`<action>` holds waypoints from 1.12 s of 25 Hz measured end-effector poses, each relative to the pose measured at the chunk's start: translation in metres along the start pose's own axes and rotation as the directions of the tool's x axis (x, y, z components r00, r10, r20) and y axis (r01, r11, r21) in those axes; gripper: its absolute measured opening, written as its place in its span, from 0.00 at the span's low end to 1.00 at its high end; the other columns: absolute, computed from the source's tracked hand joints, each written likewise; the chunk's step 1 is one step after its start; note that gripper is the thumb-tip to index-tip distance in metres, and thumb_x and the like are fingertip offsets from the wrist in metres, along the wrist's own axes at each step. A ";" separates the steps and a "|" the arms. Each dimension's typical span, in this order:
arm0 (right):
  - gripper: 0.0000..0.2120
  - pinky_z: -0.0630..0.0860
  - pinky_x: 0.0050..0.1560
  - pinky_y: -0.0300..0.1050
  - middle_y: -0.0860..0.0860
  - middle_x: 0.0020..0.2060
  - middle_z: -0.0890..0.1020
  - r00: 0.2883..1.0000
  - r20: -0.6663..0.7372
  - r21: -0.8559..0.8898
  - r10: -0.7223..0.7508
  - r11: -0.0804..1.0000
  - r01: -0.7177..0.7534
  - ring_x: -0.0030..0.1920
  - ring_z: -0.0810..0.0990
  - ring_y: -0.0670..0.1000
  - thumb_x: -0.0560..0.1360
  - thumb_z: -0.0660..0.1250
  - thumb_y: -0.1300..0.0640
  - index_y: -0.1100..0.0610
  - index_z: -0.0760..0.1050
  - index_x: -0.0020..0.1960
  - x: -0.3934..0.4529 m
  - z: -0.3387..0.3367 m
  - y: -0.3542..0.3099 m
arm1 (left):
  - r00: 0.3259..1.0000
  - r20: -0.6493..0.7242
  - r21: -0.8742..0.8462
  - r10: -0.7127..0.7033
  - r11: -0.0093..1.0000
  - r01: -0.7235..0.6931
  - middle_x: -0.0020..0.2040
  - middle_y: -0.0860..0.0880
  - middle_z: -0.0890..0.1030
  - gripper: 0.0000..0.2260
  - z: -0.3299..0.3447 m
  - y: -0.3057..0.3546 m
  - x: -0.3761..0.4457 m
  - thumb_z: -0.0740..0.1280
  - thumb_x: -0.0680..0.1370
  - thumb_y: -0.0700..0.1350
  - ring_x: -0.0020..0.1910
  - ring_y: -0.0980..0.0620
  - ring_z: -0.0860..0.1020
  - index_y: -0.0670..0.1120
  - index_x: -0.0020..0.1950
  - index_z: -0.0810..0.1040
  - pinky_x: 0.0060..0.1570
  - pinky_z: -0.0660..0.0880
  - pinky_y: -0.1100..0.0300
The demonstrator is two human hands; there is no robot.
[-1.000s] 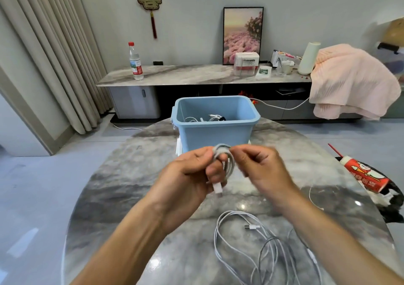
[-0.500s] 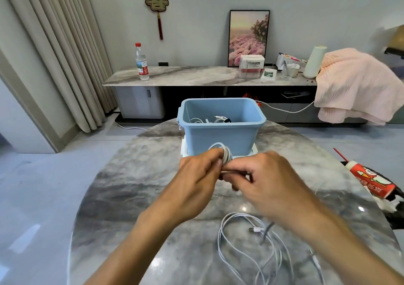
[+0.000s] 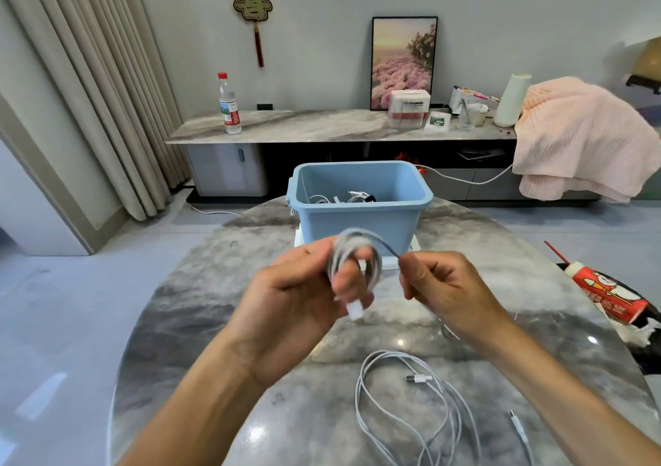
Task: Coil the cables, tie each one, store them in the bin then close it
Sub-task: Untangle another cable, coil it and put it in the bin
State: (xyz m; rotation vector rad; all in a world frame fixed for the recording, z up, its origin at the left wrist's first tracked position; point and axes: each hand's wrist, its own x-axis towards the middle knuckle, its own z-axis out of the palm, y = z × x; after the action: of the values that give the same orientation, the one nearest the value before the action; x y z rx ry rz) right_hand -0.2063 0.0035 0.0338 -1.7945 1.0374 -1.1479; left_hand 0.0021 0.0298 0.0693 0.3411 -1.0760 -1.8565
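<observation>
Above the marble desk [image 3: 214, 322], before the blue bin [image 3: 357, 220], we are gripping the coiled cable [image 3: 352, 258] in our left hand [image 3: 300, 297] while our right hand [image 3: 440, 286] is pinching its tail, whose slackening would likely unravel the loops.

Item count:

- Hands: two, a left hand [image 3: 297, 297] and a right hand [image 3: 447, 290].
- Bin [image 3: 357, 215]: one, blue, on the tabletop [image 3: 214, 304].
- Coil [image 3: 354, 261]: one, held in the grip of the left hand.
- Loose cables [image 3: 411, 412]: a tangle on the tabletop; the exact number cannot be told. Two connector ends show.
- Cables in bin [image 3: 343, 198]: several; the count is unclear.
- Bottle [image 3: 229, 104]: one.
- Picture [image 3: 404, 61]: one.
- Wall ornament [image 3: 252, 0]: one.
- Blanket [image 3: 579, 140]: one, pink.
- Red packet [image 3: 608, 294]: one.
</observation>
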 end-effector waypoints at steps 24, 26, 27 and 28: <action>0.10 0.76 0.26 0.42 0.53 0.27 0.80 0.922 -0.012 0.143 0.388 0.913 -0.382 0.24 0.77 0.51 0.77 0.66 0.62 0.52 0.85 0.46 -0.015 -0.039 -0.057 | 0.993 0.101 0.994 0.059 -0.054 -0.098 0.40 0.52 0.75 0.12 -0.015 -0.009 -0.004 0.56 0.82 0.53 0.45 0.54 0.70 0.45 0.47 0.71 0.49 0.65 0.67; 0.08 0.64 0.18 0.35 0.53 0.26 0.73 0.859 0.116 0.422 0.499 0.758 -0.497 0.18 0.66 0.46 0.74 0.66 0.60 0.58 0.84 0.45 -0.010 -0.044 -0.052 | 0.995 0.099 0.988 0.002 0.116 -0.098 0.37 0.51 0.73 0.14 -0.012 -0.009 -0.001 0.59 0.81 0.52 0.40 0.54 0.71 0.42 0.47 0.72 0.42 0.69 0.62; 0.08 0.57 0.19 0.31 0.52 0.26 0.71 0.853 0.170 0.465 0.494 0.722 -0.512 0.17 0.61 0.43 0.72 0.67 0.59 0.60 0.84 0.45 -0.008 -0.047 -0.048 | 0.997 0.067 0.959 -0.026 0.276 -0.057 0.36 0.51 0.73 0.14 -0.012 -0.009 0.000 0.60 0.81 0.50 0.37 0.53 0.71 0.39 0.46 0.73 0.39 0.69 0.60; 0.08 0.53 0.20 0.30 0.51 0.25 0.70 0.860 0.219 0.483 0.462 0.714 -0.507 0.17 0.58 0.41 0.70 0.69 0.58 0.60 0.84 0.46 -0.007 -0.052 -0.046 | 0.999 0.027 0.906 -0.045 0.424 -0.006 0.34 0.52 0.72 0.14 -0.012 -0.008 0.001 0.60 0.81 0.48 0.36 0.53 0.70 0.37 0.47 0.73 0.37 0.69 0.61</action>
State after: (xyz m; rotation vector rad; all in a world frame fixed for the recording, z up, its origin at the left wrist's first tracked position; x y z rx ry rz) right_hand -0.2461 0.0188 0.0888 -1.0324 0.9470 -0.8957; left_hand 0.0042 0.0237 0.0557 0.9409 -2.0841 -1.0924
